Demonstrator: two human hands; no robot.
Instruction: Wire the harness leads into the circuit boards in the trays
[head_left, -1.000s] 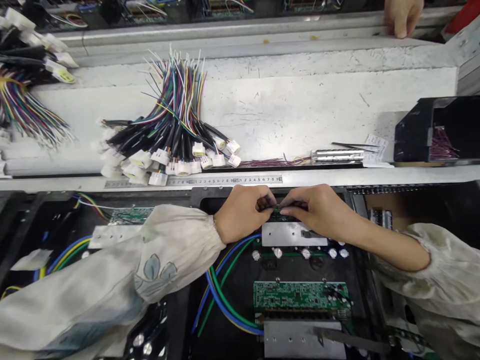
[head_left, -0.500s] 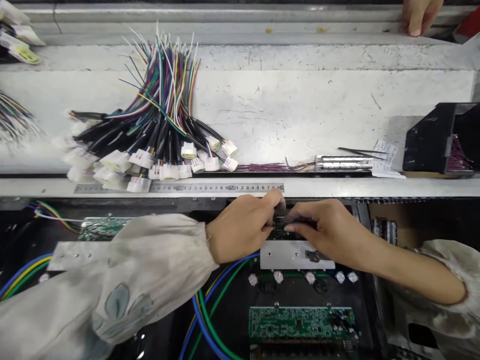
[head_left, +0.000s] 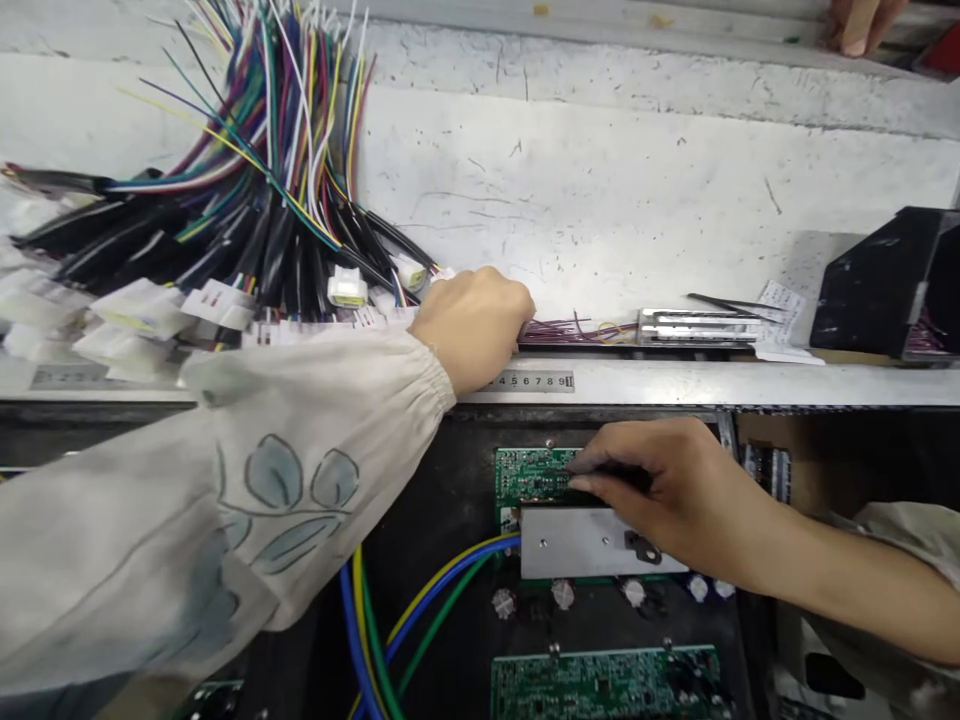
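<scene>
My left hand [head_left: 478,325] lies over the ledge, at the left end of a row of thin purple wires [head_left: 559,330] and beside white connectors [head_left: 349,287]. Its fingers bend downward and their tips are hidden. Low over a green circuit board [head_left: 532,473] is my right hand [head_left: 667,480], thumb and forefinger brought together in a pinch at the board's surface. Anything between those fingertips is too small to make out. Just below the fingers, a grey metal plate [head_left: 570,543] with holes runs along the board.
Bundled multicoloured cables [head_left: 285,130] spread over the white bench at left. A steel ruler [head_left: 536,381] lines the front rail. Tweezers [head_left: 731,305] and a black bin [head_left: 862,285] sit at right. Another person's hand [head_left: 866,22] shows top right. Thick blue, yellow and green cables [head_left: 442,580] curve below.
My left hand has left the circuit board and moved up and left to the wires on the ledge. My right hand stays at the board. The view has shifted slightly.
</scene>
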